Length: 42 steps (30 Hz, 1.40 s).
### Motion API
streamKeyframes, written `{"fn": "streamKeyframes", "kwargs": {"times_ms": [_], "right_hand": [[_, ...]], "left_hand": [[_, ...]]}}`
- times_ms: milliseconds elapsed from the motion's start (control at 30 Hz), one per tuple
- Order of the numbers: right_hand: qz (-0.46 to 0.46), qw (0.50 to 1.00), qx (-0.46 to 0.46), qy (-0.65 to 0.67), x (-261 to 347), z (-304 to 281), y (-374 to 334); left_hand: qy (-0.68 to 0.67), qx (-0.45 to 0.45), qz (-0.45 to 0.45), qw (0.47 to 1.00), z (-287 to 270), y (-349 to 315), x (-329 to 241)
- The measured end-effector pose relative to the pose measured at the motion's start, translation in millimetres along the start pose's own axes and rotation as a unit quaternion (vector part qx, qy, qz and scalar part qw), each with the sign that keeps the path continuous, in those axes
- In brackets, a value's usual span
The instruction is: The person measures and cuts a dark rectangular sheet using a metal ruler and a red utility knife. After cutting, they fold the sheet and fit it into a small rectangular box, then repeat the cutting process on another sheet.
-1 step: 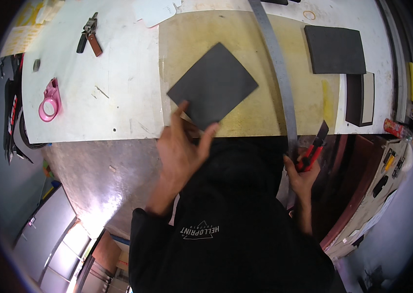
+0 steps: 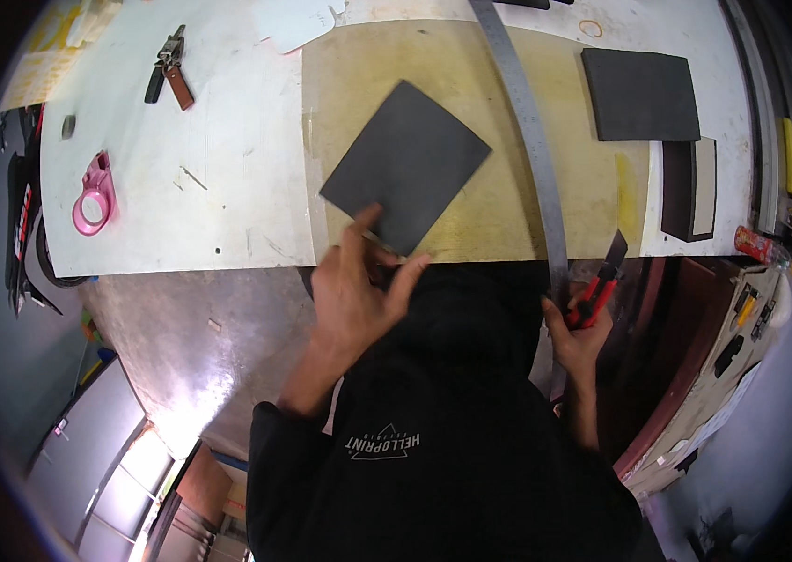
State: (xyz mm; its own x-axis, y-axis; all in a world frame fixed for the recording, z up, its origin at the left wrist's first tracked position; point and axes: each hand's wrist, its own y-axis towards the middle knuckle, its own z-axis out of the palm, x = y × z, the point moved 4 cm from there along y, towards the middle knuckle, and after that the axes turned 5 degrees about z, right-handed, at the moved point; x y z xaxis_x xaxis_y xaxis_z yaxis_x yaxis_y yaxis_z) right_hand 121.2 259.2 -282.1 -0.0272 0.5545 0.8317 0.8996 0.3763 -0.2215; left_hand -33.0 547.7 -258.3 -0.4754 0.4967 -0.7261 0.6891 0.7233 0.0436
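My left hand (image 2: 359,290) is opened out, fingers spread, at the 7 o'clock side of a dark sheet (image 2: 405,155), with the index finger over its lower part and the thumb beside its 6 o'clock corner; I can't tell how firmly I touch it. The sheet lies turned like a diamond on a yellowish mat (image 2: 452,47) on the table (image 2: 246,169). My right hand (image 2: 585,335) is wrapped around a red knife (image 2: 598,298), its bare blade pointing to 1 o'clock. A steel ruler (image 2: 532,140) runs from that hand toward 11 o'clock, across the mat; my thumb is at its edge, but I can't tell whether I grip it too. Reckoned from the sheet, a dark slab (image 2: 641,94) lies between 2 and 3 o'clock, a box (image 2: 691,192) at 3, and a pink tape dispenser (image 2: 94,201) at 9.
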Motion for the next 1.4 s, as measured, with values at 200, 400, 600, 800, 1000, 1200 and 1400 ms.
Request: {"fn": "streamKeyframes", "kwargs": {"times_ms": [200,400,600,800,1000,1200,1400], "right_hand": [[-0.011,0.999,0.0,-0.033,12,-6,-4],[-0.013,1.0,-0.006,-0.009,13,3,-4],[0.038,0.996,0.004,0.081,-4,13,-2],[0.032,0.997,0.016,0.072,2,13,5],[0.017,1.0,0.005,-0.011,24,20,25],[0.049,0.998,0.032,0.028,24,25,26],[0.044,0.997,0.024,0.056,21,31,13]], "left_hand": [[0.116,-0.042,0.178,0.976,-25,27,-10],[0.065,0.017,0.092,0.994,-6,16,1],[0.03,-0.013,0.098,0.995,3,21,1],[0.073,-0.051,0.108,0.99,-4,30,0],[0.136,-0.051,0.19,0.971,6,55,-9],[0.207,0.019,0.195,0.958,19,67,-4],[0.217,0.012,0.175,0.96,22,65,-4]]}}
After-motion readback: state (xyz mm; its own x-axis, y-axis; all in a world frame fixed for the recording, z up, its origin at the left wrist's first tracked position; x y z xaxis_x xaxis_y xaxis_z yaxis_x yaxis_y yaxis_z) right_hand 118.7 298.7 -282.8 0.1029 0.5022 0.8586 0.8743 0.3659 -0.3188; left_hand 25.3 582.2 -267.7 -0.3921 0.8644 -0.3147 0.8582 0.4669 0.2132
